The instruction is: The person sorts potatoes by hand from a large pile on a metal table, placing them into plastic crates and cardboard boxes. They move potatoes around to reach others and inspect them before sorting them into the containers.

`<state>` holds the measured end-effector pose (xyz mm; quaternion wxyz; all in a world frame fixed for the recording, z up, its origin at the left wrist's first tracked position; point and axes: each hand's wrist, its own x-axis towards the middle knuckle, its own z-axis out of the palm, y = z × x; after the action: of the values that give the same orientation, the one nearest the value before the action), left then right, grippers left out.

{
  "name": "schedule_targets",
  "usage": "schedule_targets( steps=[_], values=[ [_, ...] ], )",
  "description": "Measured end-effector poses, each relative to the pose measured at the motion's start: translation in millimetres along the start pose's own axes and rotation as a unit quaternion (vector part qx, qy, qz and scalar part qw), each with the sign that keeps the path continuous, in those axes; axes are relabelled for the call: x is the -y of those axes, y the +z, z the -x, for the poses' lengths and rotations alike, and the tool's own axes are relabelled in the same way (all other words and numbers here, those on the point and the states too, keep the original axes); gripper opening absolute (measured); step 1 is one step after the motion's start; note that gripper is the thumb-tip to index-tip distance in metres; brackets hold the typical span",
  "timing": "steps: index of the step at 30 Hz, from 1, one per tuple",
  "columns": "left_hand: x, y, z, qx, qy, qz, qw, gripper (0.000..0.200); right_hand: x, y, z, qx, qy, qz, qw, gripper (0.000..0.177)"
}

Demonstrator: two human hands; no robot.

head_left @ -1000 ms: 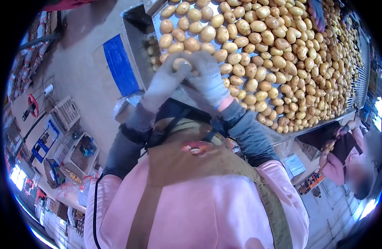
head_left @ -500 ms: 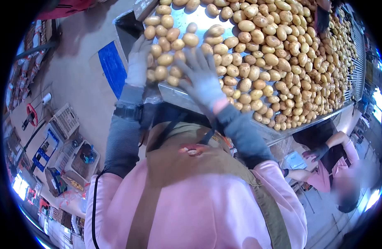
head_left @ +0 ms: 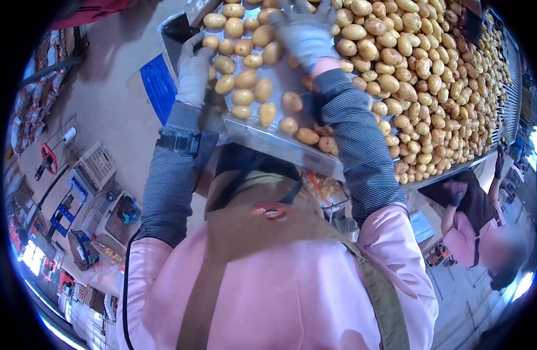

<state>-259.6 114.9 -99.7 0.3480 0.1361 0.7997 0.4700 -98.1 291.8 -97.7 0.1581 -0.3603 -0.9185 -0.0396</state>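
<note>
Many yellow potatoes (head_left: 405, 90) cover a metal sorting table (head_left: 280, 142) at the top of the head view. My right hand (head_left: 306, 38), in a grey glove, reaches over the potatoes with its fingers spread; the fingertips are slightly blurred. Beneath its forearm, a few potatoes (head_left: 291, 101) lie apart on the bare metal. At the table's left side rests my left hand (head_left: 193, 73), also gloved, its fingers loosely extended beside the leftmost potatoes. Nothing shows in its grasp.
Another person in a pink top (head_left: 462, 242) stands at the lower right, with dark gloves on. A blue panel (head_left: 158, 87) hangs left of the table. Crates (head_left: 98, 163) and bins (head_left: 122, 216) stand on the floor at the left. More potatoes (head_left: 326, 189) lie below the table's front edge.
My right hand has moved up and away across the table, and potatoes near the front edge have shifted, baring some metal. My left hand has moved slightly up along the side.
</note>
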Motion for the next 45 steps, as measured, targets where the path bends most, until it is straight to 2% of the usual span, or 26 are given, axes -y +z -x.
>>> schedule_targets(
  steps=[2, 4, 5, 6, 8, 9, 10, 12, 13, 15, 16, 17, 18, 20, 22, 24, 25, 26, 28, 30, 32, 34, 37, 39, 42, 45],
  values=[
    [11.8, 5.5, -8.9, -0.001, 0.028, -0.007, 1.0, 0.057, 42.0, -26.1, 16.8, 0.202, -0.007, -0.102, 0.974, 0.055],
    [-3.4, 14.4, 6.6, -0.015, 0.039, -0.07, 0.997, 0.059, 68.6, -47.0, 66.1, 0.147, -0.094, -0.117, 0.978, 0.056],
    [2.4, 13.0, 10.5, -0.022, 0.117, -0.174, 0.977, 0.062, 68.6, -60.5, 92.7, 0.162, -0.106, -0.169, 0.966, 0.059],
    [7.6, 8.9, 18.2, -0.007, 0.129, -0.169, 0.977, 0.062, 60.2, -74.4, 119.4, 0.178, -0.117, -0.219, 0.952, 0.062],
    [22.4, -0.1, 24.6, 0.022, 0.155, -0.151, 0.976, 0.062, 32.0, -88.3, 161.6, 0.237, -0.014, -0.219, 0.947, 0.071],
    [43.4, -6.0, 17.7, 0.074, 0.053, -0.005, 0.996, 0.061, 18.4, -105.0, 170.7, 0.211, 0.086, -0.212, 0.95, 0.074],
    [48.0, -11.8, 12.7, 0.075, 0.086, -0.053, 0.992, 0.061, 8.6, -117.1, 176.8, 0.184, 0.184, -0.205, 0.943, 0.077],
    [42.6, -16.5, 12.6, 0.078, 0.15, -0.149, 0.974, 0.061, 11.8, -124.0, 168.2, 0.224, 0.147, -0.104, 0.958, 0.08],
    [31.6, -11.0, 15.8, 0.078, 0.089, -0.109, 0.987, 0.063, 26.1, -122.9, 155.4, 0.243, 0.124, -0.092, 0.958, 0.08],
    [12.6, 13.7, 13.3, 0.027, 0.101, -0.042, 0.994, 0.065, 33.9, -103.7, 146.4, 0.251, 0.031, -0.114, 0.961, 0.07],
    [9.5, 20.6, 7.1, 0.001, 0.108, -0.01, 0.994, 0.067, 27.3, -86.1, 141.8, 0.228, 0.001, -0.117, 0.967, 0.067],
    [19.4, 23.1, -1.1, -0.063, 0.149, -0.17, 0.972, 0.071, 17.6, -68.1, 135.9, 0.206, -0.026, -0.12, 0.971, 0.064],
    [20.3, 20.6, -3.8, -0.042, 0.147, -0.168, 0.974, 0.07, 6.8, -52.8, 128.5, 0.184, -0.054, -0.121, 0.974, 0.061],
    [23.0, 12.6, -8.6, -0.002, 0.142, -0.166, 0.976, 0.068, -17.4, -50.0, 85.1, 0.089, -0.03, -0.064, 0.994, 0.055],
    [30.7, 3.2, -12.2, -0.014, 0.197, -0.195, 0.961, 0.058, -35.8, -18.1, 42.0, -0.015, 0.062, -0.145, 0.987, 0.051],
    [36.5, -5.2, -11.2, -0.026, 0.25, -0.225, 0.941, 0.049, -15.8, -27.5, 9.9, 0.127, 0.067, -0.061, 0.988, 0.072],
    [10.2, -0.6, 3.0, -0.066, 0.284, -0.241, 0.926, 0.044, 0.4, -26.9, 12.1, 0.111, 0.052, -0.082, 0.989, 0.05],
    [-6.2, 6.4, 8.2, -0.042, 0.285, -0.276, 0.917, 0.043, 16.9, -29.2, 19.9, 0.146, 0.001, -0.058, 0.988, 0.053],
    [-25.0, 18.5, 15.2, -0.004, 0.281, -0.339, 0.898, 0.04, 36.2, -38.6, 59.9, 0.097, -0.045, -0.098, 0.989, 0.053],
    [-19.3, 34.8, 4.4, 0.031, 0.303, -0.447, 0.841, 0.041, 44.7, -48.1, 120.2, 0.086, -0.03, -0.178, 0.98, 0.052],
    [-30.3, 47.1, 0.6, 0.086, 0.205, -0.536, 0.814, 0.046, 28.7, -92.2, 154.3, 0.189, -0.002, -0.144, 0.971, 0.05],
    [-20.7, 43.4, -9.7, 0.081, 0.2, -0.484, 0.848, 0.049, 1.5, -111.0, 184.1, 0.222, 0.082, -0.099, 0.966, 0.053],
    [-23.0, 40.3, -14.1, 0.058, 0.191, -0.39, 0.899, 0.051, -19.4, -105.3, 202.5, 0.157, 0.157, -0.126, 0.967, 0.055],
    [-44.8, 48.4, -6.3, 0.067, 0.155, -0.356, 0.919, 0.053, -7.8, -112.9, 180.3, 0.202, 0.105, -0.121, 0.966, 0.056],
    [-45.2, 79.3, -12.1, 0.048, 0.299, -0.432, 0.849, 0.058, 6.3, -103.1, 158.7, 0.2, 0.066, -0.173, 0.962, 0.055],
    [-66.7, 89.4, -23.7, 0.163, 0.18, -0.312, 0.919, 0.064, 6.8, -95.9, 151.0, 0.149, 0.102, -0.222, 0.958, 0.05]
  ],
)
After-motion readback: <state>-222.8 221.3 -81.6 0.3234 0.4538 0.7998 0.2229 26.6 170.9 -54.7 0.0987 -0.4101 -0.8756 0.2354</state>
